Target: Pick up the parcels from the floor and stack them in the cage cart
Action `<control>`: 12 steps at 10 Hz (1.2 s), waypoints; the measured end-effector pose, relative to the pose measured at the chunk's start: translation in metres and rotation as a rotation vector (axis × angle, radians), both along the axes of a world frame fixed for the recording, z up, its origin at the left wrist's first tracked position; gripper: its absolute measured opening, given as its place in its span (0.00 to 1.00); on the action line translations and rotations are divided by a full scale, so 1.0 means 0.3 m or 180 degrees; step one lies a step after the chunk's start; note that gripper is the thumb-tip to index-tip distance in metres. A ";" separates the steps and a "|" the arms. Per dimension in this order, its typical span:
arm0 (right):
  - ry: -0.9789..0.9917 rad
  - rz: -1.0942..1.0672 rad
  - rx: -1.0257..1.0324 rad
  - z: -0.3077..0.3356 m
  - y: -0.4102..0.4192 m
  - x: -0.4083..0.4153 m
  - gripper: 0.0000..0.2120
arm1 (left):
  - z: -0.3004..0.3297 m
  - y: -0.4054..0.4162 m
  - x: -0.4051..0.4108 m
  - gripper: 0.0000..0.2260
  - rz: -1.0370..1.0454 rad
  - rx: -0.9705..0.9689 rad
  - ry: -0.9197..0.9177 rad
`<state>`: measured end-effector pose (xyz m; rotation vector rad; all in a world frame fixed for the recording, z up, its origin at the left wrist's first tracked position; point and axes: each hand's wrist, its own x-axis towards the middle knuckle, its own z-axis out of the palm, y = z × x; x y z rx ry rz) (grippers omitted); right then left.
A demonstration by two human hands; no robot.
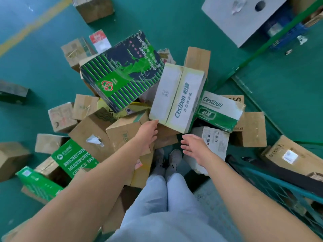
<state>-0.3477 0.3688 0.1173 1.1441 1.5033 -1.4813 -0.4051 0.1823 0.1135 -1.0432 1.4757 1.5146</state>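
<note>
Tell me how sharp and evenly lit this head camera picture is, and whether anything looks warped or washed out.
Head view: strong wide-angle bending at the edges; soft overall, print on the white Cestbon box still readable; glare whitens the floor at top left; even light, faint shadows; both hands, left hand and right hand, slightly blurred.

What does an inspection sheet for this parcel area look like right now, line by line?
Surface: green floor with a yellow line.
Job's things: white Cestbon box on top of the parcel pile; dark green office paper box tilted beside it; cage cart at lower right.
Clutter: loose brown cartons scattered around the pile.
Grippers: left hand open, fingertips at the Cestbon box's near corner; right hand open, holding nothing.
Cables: nothing seen.
Surroundings: large white box at upper right.
</note>
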 end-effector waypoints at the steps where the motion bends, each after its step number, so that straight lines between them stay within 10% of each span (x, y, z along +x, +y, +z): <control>1: -0.0053 0.0012 0.0048 -0.105 0.021 -0.066 0.10 | -0.127 0.007 -0.054 0.19 -0.0114 -0.0184 0.0022; 6: -0.0299 -0.0145 0.0565 -0.647 0.072 -0.173 0.26 | -0.713 0.089 -0.377 0.28 -0.0656 -0.0839 0.0129; 8: -0.0231 -0.0156 0.0506 -0.788 0.072 -0.183 0.30 | -0.839 0.056 -0.422 0.21 -0.4210 -0.2448 0.0736; 11: -0.0068 -0.0252 0.0469 -0.814 0.066 -0.179 0.38 | -0.918 0.056 -0.416 0.21 -0.4019 -0.2381 0.0680; 12: 0.0061 -0.0300 0.0563 -0.742 0.080 -0.173 0.36 | -0.810 0.100 -0.447 0.13 -0.0708 -0.1430 0.0004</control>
